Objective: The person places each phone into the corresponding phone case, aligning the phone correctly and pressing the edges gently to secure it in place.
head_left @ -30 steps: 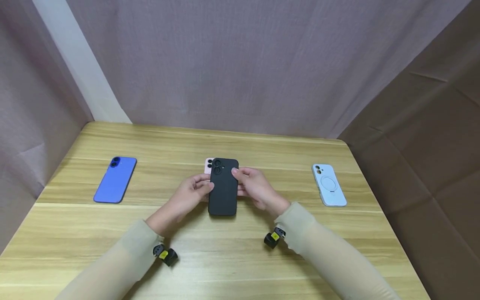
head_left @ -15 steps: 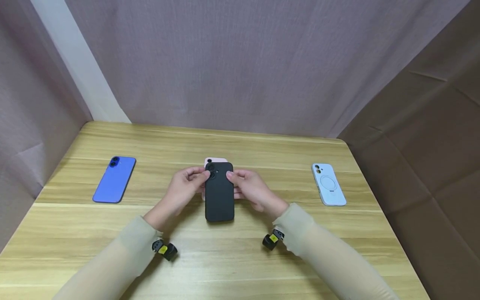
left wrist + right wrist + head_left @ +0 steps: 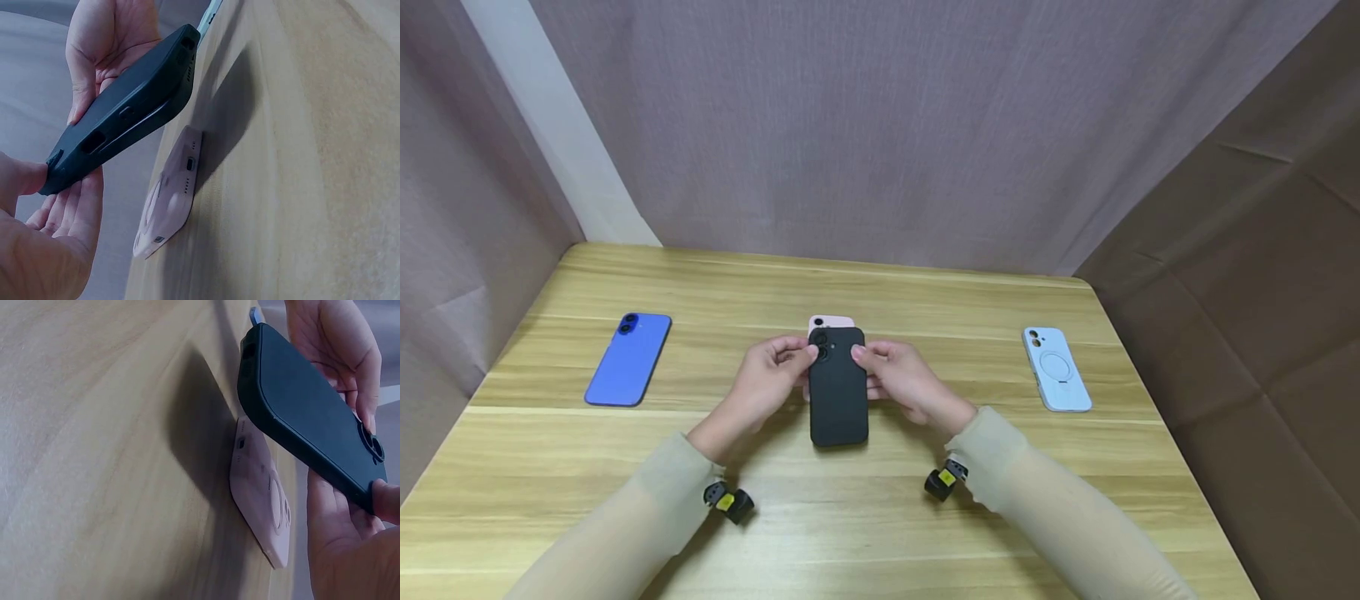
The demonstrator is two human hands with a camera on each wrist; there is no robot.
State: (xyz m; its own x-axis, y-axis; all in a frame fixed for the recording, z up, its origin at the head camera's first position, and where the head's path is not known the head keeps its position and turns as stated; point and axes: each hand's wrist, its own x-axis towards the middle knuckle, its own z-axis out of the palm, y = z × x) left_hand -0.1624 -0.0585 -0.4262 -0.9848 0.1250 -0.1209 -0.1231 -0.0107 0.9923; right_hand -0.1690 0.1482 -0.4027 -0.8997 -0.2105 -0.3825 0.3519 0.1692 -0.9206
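Observation:
A black phone case is held above the table, back side up, its camera end away from me. My left hand pinches its left edge near the camera rings, thumb on the back and fingers underneath. On the opposite edge my right hand grips it the same way. Below lies a pink phone case with a ring on its back, apart from the black one; the head view shows only its top end. Slots show along the black case's side in the left wrist view. Whether a phone is inside it, I cannot tell.
A blue phone lies back up on the left of the wooden table. Toward the right edge lies a light blue phone case with a ring. Curtains hang behind and at the sides.
The black case has come toward me and slightly left, uncovering more of the pink case's top. My left hand has shifted up its edge to the camera end. The last half second shows little movement.

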